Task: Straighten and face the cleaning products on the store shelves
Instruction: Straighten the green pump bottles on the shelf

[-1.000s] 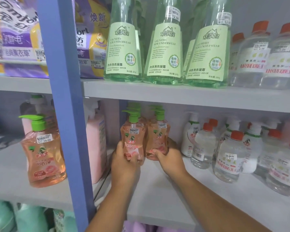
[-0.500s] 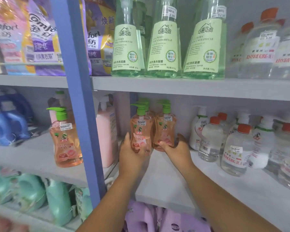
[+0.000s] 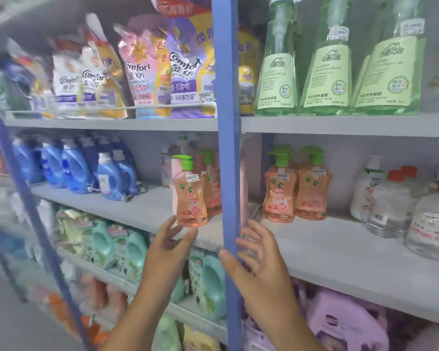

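Two orange pump bottles (image 3: 297,196) with green pumps stand side by side on the grey middle shelf (image 3: 340,254), right of the blue upright post (image 3: 227,173), labels facing out. Another orange pump bottle (image 3: 190,198) stands near the shelf edge left of the post, with more behind it. My left hand (image 3: 169,247) is spread open just below that bottle, fingertips close to its base. My right hand (image 3: 259,264) is open in front of the post, holding nothing.
Tall green bottles (image 3: 325,72) and Comfort refill pouches (image 3: 147,72) fill the top shelf. Blue detergent jugs (image 3: 74,168) stand at the middle left, clear red-capped bottles (image 3: 395,203) at the right. Teal jugs (image 3: 127,249) and purple packs (image 3: 345,323) sit below.
Both hands let go of the two orange bottles right of the post and moved left and down. The view swung left, showing the left shelf bay.
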Demonstrator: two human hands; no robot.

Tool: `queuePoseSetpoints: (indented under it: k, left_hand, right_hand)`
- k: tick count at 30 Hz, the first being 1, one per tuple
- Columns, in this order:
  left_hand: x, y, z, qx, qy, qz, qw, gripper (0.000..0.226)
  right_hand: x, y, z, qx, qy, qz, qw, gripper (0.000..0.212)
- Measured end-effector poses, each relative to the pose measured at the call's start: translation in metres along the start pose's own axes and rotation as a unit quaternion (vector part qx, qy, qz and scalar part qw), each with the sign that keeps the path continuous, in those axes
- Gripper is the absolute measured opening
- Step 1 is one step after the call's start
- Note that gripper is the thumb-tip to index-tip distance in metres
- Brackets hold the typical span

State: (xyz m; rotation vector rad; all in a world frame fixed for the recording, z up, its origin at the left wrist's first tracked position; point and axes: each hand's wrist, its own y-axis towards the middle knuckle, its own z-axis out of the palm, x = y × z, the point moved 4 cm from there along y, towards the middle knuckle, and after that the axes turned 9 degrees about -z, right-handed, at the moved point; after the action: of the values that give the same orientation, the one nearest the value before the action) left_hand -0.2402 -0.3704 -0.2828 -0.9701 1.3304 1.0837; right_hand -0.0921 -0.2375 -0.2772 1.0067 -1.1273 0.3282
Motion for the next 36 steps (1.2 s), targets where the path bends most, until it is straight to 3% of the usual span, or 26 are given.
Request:
queuePoseSetpoints:
  k: [4,7,9,12,15,18,22,25,28,30,33,36]
  left_hand:
    - [-0.001,0.063,-0.023,-0.009,0.052,0.020,0.998,0.063]
    - [-0.006,0.109,-0.015,0.022,0.129,0.048,0.990,0.074]
    - [-0.005,0.134,-0.002,0.069,0.170,0.084,0.979,0.069]
    - [0.002,0.164,0.002,0.081,0.198,0.104,0.971,0.059]
    - [0.012,0.184,-0.003,0.136,0.213,0.118,0.960,0.031]
    - [0.010,0.182,-0.007,0.142,0.247,0.148,0.947,0.037]
    - [-0.008,0.182,-0.006,0.179,0.233,0.125,0.948,0.041]
    - [-0.003,0.188,-0.020,0.217,0.166,0.090,0.958,0.058]
    - [0.014,0.205,-0.055,0.223,0.131,0.063,0.964,0.046]
    - [0.021,0.222,-0.080,0.221,0.104,0.059,0.968,0.032]
    - [0.026,0.253,-0.109,0.202,0.109,0.063,0.971,0.031]
    - [0.028,0.277,-0.120,0.223,0.129,0.062,0.964,0.043]
  right_hand:
    - [-0.011,0.014,0.064,0.019,-0.033,-0.012,0.999,0.066]
    - [-0.027,0.037,0.096,-0.027,-0.065,-0.008,0.997,0.068]
    - [-0.038,0.057,0.114,-0.071,-0.072,-0.009,0.995,0.066]
    - [-0.050,0.088,0.132,-0.118,-0.083,-0.012,0.990,0.058]
    - [-0.060,0.121,0.145,-0.169,-0.096,-0.038,0.980,0.048]
    - [-0.066,0.142,0.151,-0.209,-0.127,-0.035,0.969,0.041]
    - [-0.071,0.150,0.161,-0.243,-0.194,-0.025,0.950,0.038]
    - [-0.077,0.150,0.162,-0.261,-0.206,-0.017,0.943,0.042]
    - [-0.084,0.161,0.162,-0.247,-0.249,0.000,0.936,0.033]
    - [-0.089,0.173,0.161,-0.243,-0.297,0.015,0.923,0.038]
    - [-0.098,0.194,0.160,-0.246,-0.340,0.056,0.906,0.041]
    - [-0.107,0.212,0.153,-0.222,-0.303,0.123,0.919,0.069]
